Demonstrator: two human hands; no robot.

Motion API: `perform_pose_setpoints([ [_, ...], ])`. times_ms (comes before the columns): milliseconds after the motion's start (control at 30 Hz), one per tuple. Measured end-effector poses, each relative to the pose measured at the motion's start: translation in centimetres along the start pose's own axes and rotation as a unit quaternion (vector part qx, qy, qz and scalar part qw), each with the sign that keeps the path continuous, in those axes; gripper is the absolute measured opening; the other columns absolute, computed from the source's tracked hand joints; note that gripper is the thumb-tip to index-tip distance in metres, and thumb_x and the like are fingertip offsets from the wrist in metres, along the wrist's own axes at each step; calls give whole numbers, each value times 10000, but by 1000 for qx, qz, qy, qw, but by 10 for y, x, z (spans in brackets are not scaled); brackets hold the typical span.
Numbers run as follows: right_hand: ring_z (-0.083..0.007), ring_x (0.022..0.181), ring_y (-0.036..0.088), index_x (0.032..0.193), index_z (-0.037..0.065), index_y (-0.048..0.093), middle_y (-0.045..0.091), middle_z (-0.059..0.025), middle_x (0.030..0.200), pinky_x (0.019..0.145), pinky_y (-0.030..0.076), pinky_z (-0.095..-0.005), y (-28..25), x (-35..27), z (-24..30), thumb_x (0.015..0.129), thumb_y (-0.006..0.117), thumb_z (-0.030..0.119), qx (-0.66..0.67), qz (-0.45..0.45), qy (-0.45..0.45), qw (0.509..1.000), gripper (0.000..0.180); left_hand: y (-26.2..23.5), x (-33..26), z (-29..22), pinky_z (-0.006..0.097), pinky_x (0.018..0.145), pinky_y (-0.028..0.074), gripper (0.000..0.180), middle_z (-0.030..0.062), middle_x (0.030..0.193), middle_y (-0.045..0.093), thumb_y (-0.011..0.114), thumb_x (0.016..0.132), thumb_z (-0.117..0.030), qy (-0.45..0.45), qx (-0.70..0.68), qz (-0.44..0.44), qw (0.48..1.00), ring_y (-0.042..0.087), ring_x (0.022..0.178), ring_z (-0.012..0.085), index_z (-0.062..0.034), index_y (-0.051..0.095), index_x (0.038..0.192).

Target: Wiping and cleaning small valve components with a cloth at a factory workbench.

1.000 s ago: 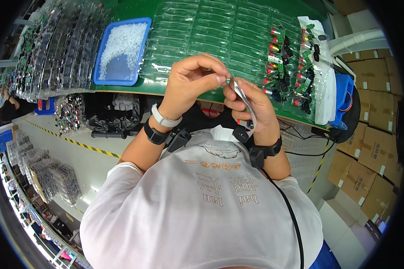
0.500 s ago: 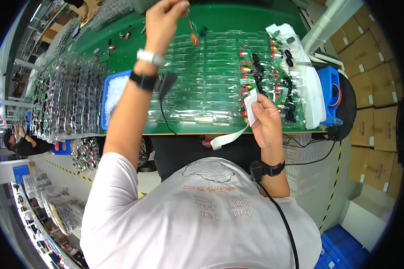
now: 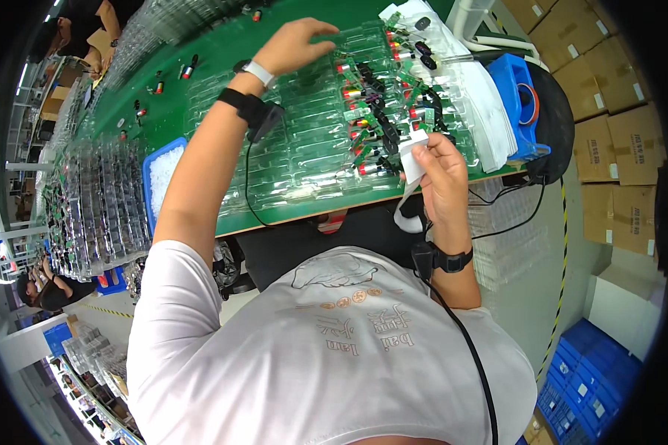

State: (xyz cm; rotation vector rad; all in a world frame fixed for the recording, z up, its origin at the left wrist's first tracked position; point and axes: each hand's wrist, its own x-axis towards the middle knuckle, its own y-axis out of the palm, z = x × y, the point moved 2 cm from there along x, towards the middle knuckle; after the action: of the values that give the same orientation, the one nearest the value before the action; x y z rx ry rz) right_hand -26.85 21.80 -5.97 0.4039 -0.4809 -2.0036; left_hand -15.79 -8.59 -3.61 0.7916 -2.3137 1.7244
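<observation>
My left hand (image 3: pixel 293 48) is over the far side of a clear plastic tray (image 3: pixel 304 133), thumb and forefinger apart, nothing visible between them. Just right of its fingertips, small electronic assemblies (image 3: pixel 378 111) with green boards, black wires and red cylindrical parts lie in the tray's slots. More of them fill a second column further right. Close to the table's front edge, my right hand (image 3: pixel 444 170) pinches a white paper-like strip (image 3: pixel 414 159) between thumb and fingers. The strip's tail curls below the table edge. Both wrists wear black straps with cables.
A blue bin of white pellets (image 3: pixel 150 185) stands left of the tray. Stacked loaded trays (image 3: pixel 96 208) sit further left. A few loose assemblies (image 3: pixel 188 68) lie on the green tabletop. At the right are white sheets (image 3: pixel 490 111) and a blue tape holder (image 3: pixel 516 96).
My left hand came down from the far edge and let go of the small red-tipped assembly it held. The view has turned, and my right hand keeps the white strip.
</observation>
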Motion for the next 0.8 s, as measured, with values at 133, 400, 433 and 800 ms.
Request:
perform_pose_setpoints([
  [133, -63, 643, 561, 968, 37, 567, 605, -13, 780, 494, 463, -208, 1, 2, 3, 913, 554, 129, -17, -5, 5, 1000, 109, 19, 0, -14, 328, 755, 518, 222, 108, 928, 658, 638, 833, -154, -8, 7, 68, 998, 644, 797, 269, -54, 660, 1029],
  [400, -14, 575, 456, 930, 71, 574, 579, 17, 758, 448, 306, -171, -1, 0, 1, 921, 577, 195, -82, -3, 44, 996, 124, -12, -14, -29, 291, 695, 502, 162, 98, 913, 651, 630, 841, -98, -23, -9, 21, 999, 636, 778, 235, -26, 659, 984],
  [433, -14, 575, 456, 930, 71, 574, 579, 17, 758, 448, 306, -171, -2, 0, 1, 921, 577, 195, -84, -5, 43, 995, 124, -22, -17, -33, 291, 695, 502, 162, 98, 913, 651, 630, 841, -98, -22, -11, 20, 999, 636, 778, 235, -26, 659, 984],
  [800, -44, 623, 487, 890, 55, 595, 602, -42, 851, 512, 377, -194, 18, -3, 10, 901, 615, 187, 50, 135, 13, 989, 134, -121, -122, -98, 240, 676, 490, 211, 60, 940, 583, 624, 849, -130, -89, -729, -242, 635, 567, 830, 162, -65, 600, 1048],
])
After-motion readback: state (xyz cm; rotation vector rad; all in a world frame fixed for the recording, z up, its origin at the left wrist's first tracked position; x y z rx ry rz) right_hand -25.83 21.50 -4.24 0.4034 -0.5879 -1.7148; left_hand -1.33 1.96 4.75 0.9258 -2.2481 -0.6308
